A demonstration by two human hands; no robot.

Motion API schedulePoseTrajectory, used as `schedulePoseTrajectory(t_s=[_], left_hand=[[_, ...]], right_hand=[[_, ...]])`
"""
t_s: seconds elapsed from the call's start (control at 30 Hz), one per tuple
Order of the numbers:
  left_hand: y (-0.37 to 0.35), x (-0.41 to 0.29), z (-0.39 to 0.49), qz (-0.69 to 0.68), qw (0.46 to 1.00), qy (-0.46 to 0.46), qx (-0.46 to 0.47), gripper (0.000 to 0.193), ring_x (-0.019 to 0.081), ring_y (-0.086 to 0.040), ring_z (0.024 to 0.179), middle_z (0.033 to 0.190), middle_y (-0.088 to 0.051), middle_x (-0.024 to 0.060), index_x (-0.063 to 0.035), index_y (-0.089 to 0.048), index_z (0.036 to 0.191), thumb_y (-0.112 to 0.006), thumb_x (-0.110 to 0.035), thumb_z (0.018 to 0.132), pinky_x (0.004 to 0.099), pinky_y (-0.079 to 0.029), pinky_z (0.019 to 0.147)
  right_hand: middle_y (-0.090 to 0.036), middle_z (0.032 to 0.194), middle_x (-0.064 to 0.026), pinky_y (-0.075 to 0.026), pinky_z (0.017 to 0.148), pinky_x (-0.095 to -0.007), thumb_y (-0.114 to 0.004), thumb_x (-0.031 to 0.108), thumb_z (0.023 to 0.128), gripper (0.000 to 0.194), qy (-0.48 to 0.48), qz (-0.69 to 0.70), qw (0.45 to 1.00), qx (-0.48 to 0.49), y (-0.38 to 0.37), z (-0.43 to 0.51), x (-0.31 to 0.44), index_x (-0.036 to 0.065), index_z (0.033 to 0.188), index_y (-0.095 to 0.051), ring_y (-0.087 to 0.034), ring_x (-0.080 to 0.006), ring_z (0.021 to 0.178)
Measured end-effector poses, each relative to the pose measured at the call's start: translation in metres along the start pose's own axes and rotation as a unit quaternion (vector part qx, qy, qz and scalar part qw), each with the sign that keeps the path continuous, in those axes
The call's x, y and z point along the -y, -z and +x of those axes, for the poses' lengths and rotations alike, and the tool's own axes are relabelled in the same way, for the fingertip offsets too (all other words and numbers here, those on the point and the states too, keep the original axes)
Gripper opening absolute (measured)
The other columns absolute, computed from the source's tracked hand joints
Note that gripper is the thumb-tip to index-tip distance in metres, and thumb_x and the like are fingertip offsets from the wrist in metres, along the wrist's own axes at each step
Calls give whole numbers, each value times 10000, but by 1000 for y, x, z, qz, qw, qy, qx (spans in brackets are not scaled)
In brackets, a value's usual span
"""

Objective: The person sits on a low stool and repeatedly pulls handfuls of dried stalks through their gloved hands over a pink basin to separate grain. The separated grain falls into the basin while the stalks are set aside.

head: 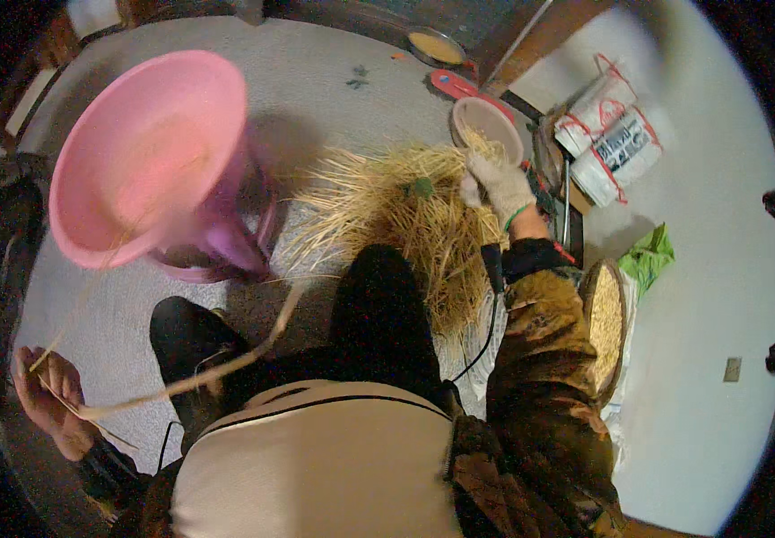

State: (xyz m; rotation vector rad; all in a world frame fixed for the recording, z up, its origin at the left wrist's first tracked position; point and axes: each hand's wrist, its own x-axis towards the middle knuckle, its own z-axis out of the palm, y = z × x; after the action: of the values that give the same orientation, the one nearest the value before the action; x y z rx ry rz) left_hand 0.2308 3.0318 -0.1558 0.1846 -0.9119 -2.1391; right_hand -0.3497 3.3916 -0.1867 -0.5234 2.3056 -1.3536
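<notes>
At the left edge, my bare left hand [51, 397] has thin straw stalks between its fingers. A long tan straw cord [219, 368] runs from that hand across my lap towards the floor. My right hand [498, 185], in a pale work glove, is at the right side of a loose heap of straw [387, 202]. Its fingers are partly hidden, so whether they grip any straw is unclear. Just beyond the glove stands a pale pink bowl [488, 120] with straw-coloured material inside. A small green clump [420, 188] rests on the heap.
A large pink basin [152, 81] leans at the left above a purple plastic base [226, 235]. A pan of grain [436, 47] and a red tool [453, 83] lie ahead. An oval container of grain [606, 323], green plastic [648, 255] and white bags [619, 144] bearing writing are to the right.
</notes>
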Motion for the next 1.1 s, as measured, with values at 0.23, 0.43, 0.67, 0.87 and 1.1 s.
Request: schedulePoseTrajectory(t_s=[0.23, 0.43, 0.67, 0.87, 1.1], left_hand=[[-71, 58, 13, 108, 984, 80, -117, 120, 68, -262, 458, 616, -318, -28, -110, -464, 821, -529, -175, 897, 212, -210, 364], [-108, 91, 30, 120, 975, 155, -100, 111, 51, -228, 462, 610, -302, -40, -106, -460, 842, -505, -163, 926, 214, -177, 371], [-139, 111, 35, 176, 965, 161, -112, 174, 50, -204, 459, 580, -275, -53, -124, -421, 798, -525, -197, 917, 223, -151, 387], [-142, 113, 30, 208, 957, 161, -120, 202, 48, -213, 462, 581, -282, -50, -131, -414, 779, -562, -207, 893, 214, -170, 397], [-136, 116, 21, 159, 964, 154, -146, 171, 51, -215, 473, 591, -283, -49, -117, -458, 796, -543, -210, 912, 217, -166, 400]], right_hand=[[-605, 826, -100, -483, 588, -352, -632, 277, 852, 268, -170, -59, 983, -20, 32, -37, -193, 11, 853, -603, -579, -233, 686], [-578, 1138, -142, -522, 702, -390, -685, 374, 803, 597, -323, 212, 922, 28, -9, -45, -237, -27, 1199, -490, -597, -255, 882], [-479, 1272, -94, -491, 848, -415, -616, 290, 851, 485, -193, -386, 895, 113, -30, -25, -233, 117, 1273, -451, -514, -274, 1095], [-577, 1054, -58, -507, 750, -396, -620, 167, 828, 283, -34, -370, 924, 91, 9, -37, -212, 138, 1099, -544, -569, -234, 906], [-636, 829, -56, -511, 645, -373, -613, 178, 831, 95, -43, 73, 996, -8, 44, -57, -152, 90, 865, -604, -593, -201, 729]])
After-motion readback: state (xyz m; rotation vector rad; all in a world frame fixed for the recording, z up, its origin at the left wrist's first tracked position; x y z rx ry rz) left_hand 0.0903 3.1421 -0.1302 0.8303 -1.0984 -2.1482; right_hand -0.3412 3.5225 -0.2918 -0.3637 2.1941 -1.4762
